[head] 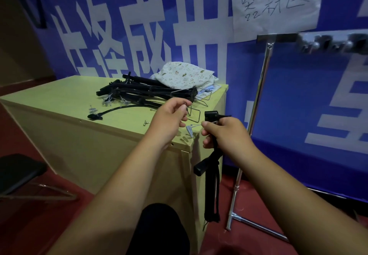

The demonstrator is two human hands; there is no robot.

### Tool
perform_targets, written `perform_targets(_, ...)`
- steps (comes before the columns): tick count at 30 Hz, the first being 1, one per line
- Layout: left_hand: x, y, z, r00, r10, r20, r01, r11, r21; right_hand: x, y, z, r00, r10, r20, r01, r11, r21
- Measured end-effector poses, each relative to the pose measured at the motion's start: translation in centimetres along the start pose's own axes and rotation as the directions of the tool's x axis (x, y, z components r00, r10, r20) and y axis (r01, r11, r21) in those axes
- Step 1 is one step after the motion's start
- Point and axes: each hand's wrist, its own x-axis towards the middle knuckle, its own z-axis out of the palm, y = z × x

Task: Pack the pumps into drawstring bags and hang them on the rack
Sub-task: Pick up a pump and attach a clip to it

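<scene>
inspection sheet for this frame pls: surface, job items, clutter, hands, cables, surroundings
Surface: light wooden cabinet top, mostly bare at the near left.
Job's things: pile of black pumps at the back; patterned fabric bags stacked behind it; one black pump in hand, off the cabinet's right corner; chrome rack at right, nothing seen hanging on its hooks.
Clutter: small loose fittings and wire pieces on the top.
Grippers: left hand pinches a thin wire; right hand grips the held pump.
Cables: nothing seen apart from a black pump hose.
Surroundings: blue banner, paper sign, red floor, black chair.
</scene>
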Motion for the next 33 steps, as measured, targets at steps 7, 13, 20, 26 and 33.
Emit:
perform_targets(7,-0.5,-0.8,3.8,0.997,-0.053,0.050,0.057,0.995,-0.076,-0.4,1.0,-2.4,0.996,-0.033,-0.077,0.036,0.999,0.037)
perform_targets(13,-0.4,-0.9,6.2,0.994,-0.078,0.082,0.088,0.988,-0.127,-0.7,1.9,-4.8,0.992,-0.058,-0.115,0.057,0.998,-0.006)
perform_targets(20,0.5,-1.7,9.2,0.986,-0.098,0.132,0.121,0.977,-0.176,-0.7,3.1,-7.4,0.980,-0.060,-0.191,0.071,0.996,0.053)
perform_targets(26,0.8,-2.7,11.5,0.974,-0.145,0.172,0.179,0.963,-0.203,-0.6,5.2,-9.2,0.970,-0.043,-0.238,0.060,0.996,0.065)
perform_targets(33,0.9,-5.2,15.0,0.960,-0.191,0.204,0.234,0.949,-0.210,0.7,9.1,-10.9,0.961,0.055,-0.273,-0.005,0.984,0.181)
